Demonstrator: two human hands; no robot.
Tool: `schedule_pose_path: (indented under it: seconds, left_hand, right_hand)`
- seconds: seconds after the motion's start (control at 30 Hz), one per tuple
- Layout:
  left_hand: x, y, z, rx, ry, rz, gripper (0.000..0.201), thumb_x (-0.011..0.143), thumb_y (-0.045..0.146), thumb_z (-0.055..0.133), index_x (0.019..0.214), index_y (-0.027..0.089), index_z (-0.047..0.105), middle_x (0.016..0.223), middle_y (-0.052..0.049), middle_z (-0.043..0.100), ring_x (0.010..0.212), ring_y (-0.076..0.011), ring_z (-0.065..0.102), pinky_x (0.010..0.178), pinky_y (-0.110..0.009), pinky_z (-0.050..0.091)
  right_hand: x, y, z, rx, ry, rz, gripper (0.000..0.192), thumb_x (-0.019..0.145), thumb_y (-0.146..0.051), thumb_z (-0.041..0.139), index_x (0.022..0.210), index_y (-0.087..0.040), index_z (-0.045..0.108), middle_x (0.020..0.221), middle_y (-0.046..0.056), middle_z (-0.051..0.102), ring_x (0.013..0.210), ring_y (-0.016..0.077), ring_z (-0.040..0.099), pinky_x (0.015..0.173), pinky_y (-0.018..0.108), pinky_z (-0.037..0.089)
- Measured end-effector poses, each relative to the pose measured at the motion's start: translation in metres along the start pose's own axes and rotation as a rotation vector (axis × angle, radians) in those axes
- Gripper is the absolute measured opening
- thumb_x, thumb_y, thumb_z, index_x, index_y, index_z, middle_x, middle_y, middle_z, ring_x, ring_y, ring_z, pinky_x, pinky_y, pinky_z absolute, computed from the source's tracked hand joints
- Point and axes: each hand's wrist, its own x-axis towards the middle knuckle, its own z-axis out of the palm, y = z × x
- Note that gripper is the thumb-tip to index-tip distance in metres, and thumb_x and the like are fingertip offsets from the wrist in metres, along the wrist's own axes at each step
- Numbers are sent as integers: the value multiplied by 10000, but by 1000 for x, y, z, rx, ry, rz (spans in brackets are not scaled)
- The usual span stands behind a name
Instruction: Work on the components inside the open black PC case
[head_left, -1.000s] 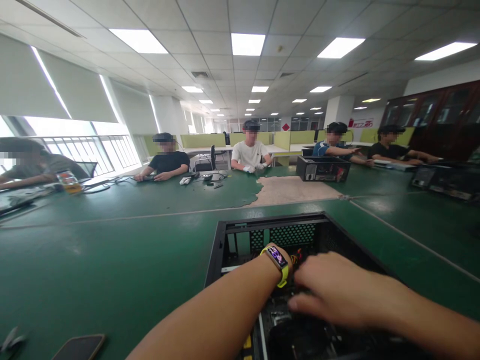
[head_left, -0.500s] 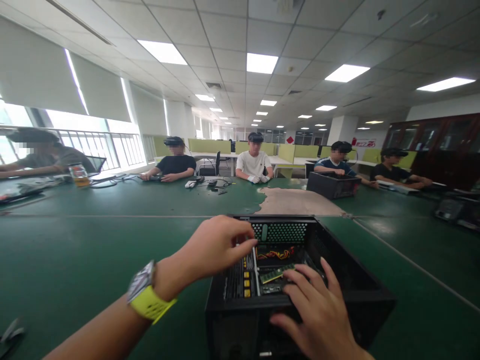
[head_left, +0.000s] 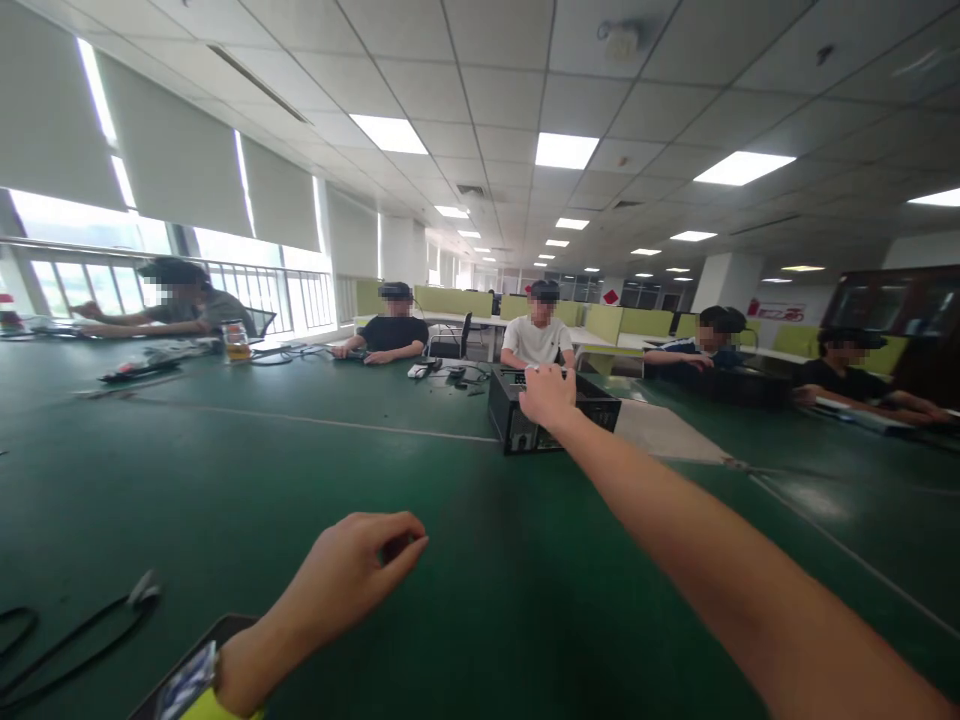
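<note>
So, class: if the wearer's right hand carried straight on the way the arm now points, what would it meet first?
The right hand already rests on the black computer case, so probably that case first; depth is hard to judge.
</note>
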Motion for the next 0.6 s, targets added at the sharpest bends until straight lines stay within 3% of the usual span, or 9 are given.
schedule_pose_path:
  seconds: [0.13,0.3,0.37,0.43,0.47,0.6]
  left_hand:
    - [17,21,18,-58,-26,106,253,899,355,438,835,225,646,752,11,654,702,-135,584,669,-246,415]
    - [36,53,41,-116,-32,268,302,925,345,415,805,200,651,723,5,644,652,-113,563,653,-234,420]
    - [40,62,48,-90,-39,314,336,932,355,406,765,189,646,694,2,630,624,-111,547,634,-232,414]
    - [45,68,54,-57,-36,358,363,935,368,404,725,183,636,665,1,615,607,-112,538,620,-233,404]
    - [46,70,57,-48,-36,374,368,935,373,404,718,182,633,661,-1,613,607,-113,539,619,-234,402]
    - [51,77,63,-53,-49,405,348,934,378,413,756,186,643,685,-1,625,634,-118,557,635,-239,403]
  right_hand:
    - [16,24,-68,-19,-117,-79,378,793,-451,557,1055,-189,634,1132,131,620,1060,321,534,866,498,428]
    - [19,93,-150,-127,-149,-92,453,758,-508,629,997,-127,683,1031,129,668,977,271,598,815,435,466]
    - [8,125,-171,-230,-199,-55,632,814,-550,419,991,4,668,1064,170,648,1002,249,591,805,369,418]
    - [-9,157,-181,-298,-304,-4,817,774,-537,166,989,112,613,1066,190,624,982,208,578,743,331,376]
    - [-20,173,-183,-306,-365,19,848,744,-533,128,1008,125,593,1054,183,623,966,192,574,716,333,365]
    - [-82,230,-165,-202,-520,130,771,634,-643,472,1067,-29,648,991,129,672,956,183,596,740,325,357]
